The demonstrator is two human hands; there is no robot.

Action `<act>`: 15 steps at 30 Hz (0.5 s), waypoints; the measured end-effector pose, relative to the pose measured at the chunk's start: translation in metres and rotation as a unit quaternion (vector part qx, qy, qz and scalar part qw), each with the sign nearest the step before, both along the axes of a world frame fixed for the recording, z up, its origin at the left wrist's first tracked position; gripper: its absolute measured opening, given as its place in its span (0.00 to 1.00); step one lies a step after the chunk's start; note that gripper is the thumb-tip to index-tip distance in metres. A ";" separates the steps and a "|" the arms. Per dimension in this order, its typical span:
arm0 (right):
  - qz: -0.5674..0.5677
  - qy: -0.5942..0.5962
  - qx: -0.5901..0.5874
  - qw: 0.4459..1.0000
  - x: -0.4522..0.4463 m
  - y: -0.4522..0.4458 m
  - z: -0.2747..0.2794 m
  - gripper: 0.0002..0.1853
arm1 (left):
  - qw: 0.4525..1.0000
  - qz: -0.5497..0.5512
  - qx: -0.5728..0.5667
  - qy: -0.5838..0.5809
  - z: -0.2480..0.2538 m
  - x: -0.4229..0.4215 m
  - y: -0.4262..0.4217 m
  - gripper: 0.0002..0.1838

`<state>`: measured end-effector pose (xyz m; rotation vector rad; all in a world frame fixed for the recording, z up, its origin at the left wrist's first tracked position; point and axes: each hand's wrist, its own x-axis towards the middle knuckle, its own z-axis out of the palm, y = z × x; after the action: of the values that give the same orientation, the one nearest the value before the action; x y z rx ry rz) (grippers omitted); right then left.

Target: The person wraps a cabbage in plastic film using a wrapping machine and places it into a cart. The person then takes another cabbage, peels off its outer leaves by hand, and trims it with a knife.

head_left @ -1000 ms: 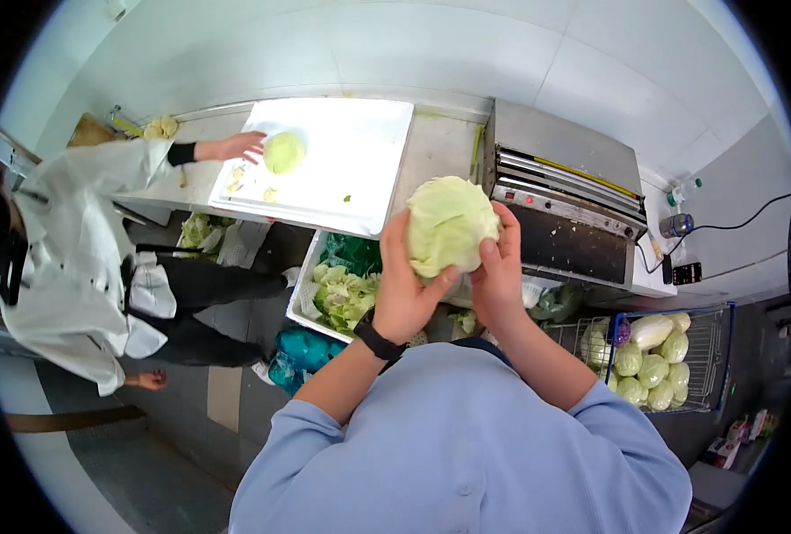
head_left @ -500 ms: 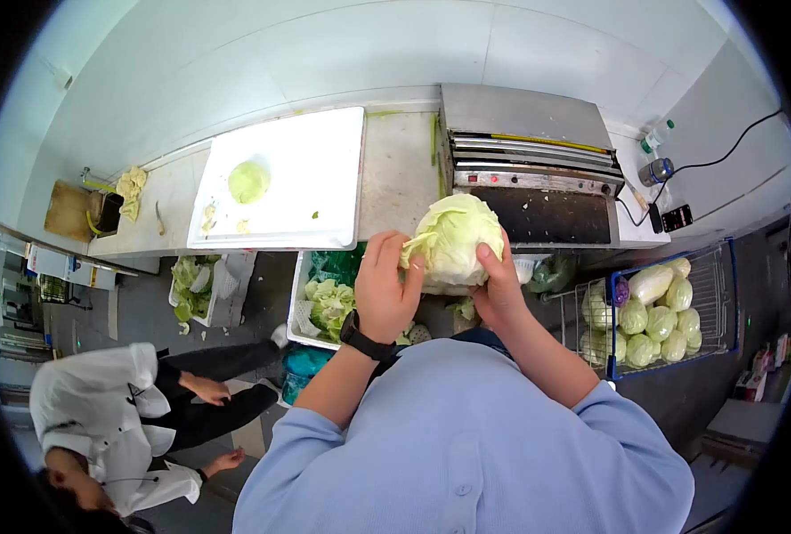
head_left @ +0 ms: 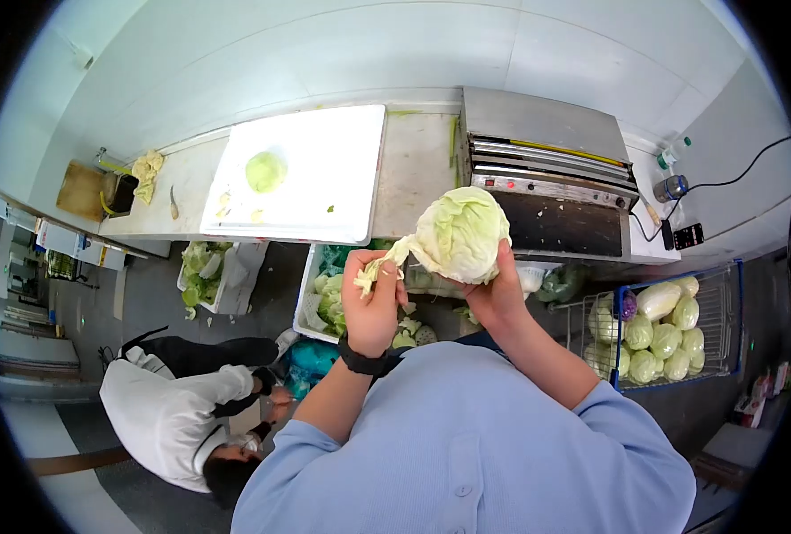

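A pale green cabbage (head_left: 463,233) is held up in front of me, near the counter's front edge. My right hand (head_left: 499,298) grips it from below and the right side, thumb along its flank. My left hand (head_left: 373,307), with a dark watch on the wrist, is closed on a torn cabbage leaf (head_left: 385,269). The strip stretches from these fingers toward the left side of the cabbage; whether it is still attached I cannot tell. Below my left hand, a white crate (head_left: 303,294) contains loose cabbage leaves.
A white tray (head_left: 315,178) bears another cabbage (head_left: 265,172). Right of it stands a wrapping machine (head_left: 547,169). Wrapped cabbages (head_left: 665,338) fill part of a wire cart (head_left: 725,311). At lower left, a co-worker (head_left: 168,418) bends near a teal bag (head_left: 311,363).
My left hand has drawn left and down, away from the cabbage, with a torn leaf in its fingers. The cabbage has turned in my right hand. The co-worker has bent forward.
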<state>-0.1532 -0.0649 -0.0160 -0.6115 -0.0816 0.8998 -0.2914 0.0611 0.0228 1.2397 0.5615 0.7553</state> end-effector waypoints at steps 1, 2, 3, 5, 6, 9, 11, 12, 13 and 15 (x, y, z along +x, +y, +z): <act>-0.003 -0.006 -0.004 1.000 -0.002 0.001 0.003 0.42 | 1.000 -0.026 0.004 0.007 -0.003 -0.005 0.005 0.06; -0.003 -0.042 -0.020 0.999 -0.003 0.002 0.006 0.42 | 0.995 -0.017 0.094 0.033 -0.009 -0.005 0.009 0.09; -0.004 -0.077 -0.036 0.996 -0.003 0.002 0.010 0.42 | 0.981 -0.008 0.184 0.060 -0.010 -0.002 0.014 0.13; 0.001 -0.107 -0.044 0.993 -0.002 0.005 0.010 0.42 | 0.922 0.022 0.379 0.078 -0.004 -0.001 0.022 0.29; 0.006 -0.101 -0.037 0.994 -0.001 0.006 0.009 0.42 | 0.909 -0.018 0.410 0.080 0.009 -0.003 0.025 0.30; 0.029 -0.065 -0.050 0.996 0.002 0.008 0.005 0.38 | 0.869 -0.118 0.474 0.084 0.030 -0.005 0.032 0.30; 0.047 -0.037 -0.051 0.997 0.004 0.011 0.009 0.35 | 0.880 -0.092 0.457 0.092 0.019 -0.001 0.027 0.30; 0.055 -0.023 -0.044 0.997 0.005 0.014 0.018 0.34 | 0.884 -0.081 0.450 0.096 0.012 0.002 0.025 0.30; 0.061 -0.010 -0.037 0.997 0.004 0.015 0.023 0.33 | 0.883 -0.056 0.458 0.088 0.007 0.007 0.025 0.28; 0.055 0.008 -0.064 0.996 0.002 0.015 0.025 0.32 | 0.860 -0.059 0.497 0.100 -0.002 0.010 0.032 0.25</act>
<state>-0.1515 -0.0499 0.0091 -0.7249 -0.0443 1.0213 -0.2812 0.0928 0.0207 2.3122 0.2263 0.8390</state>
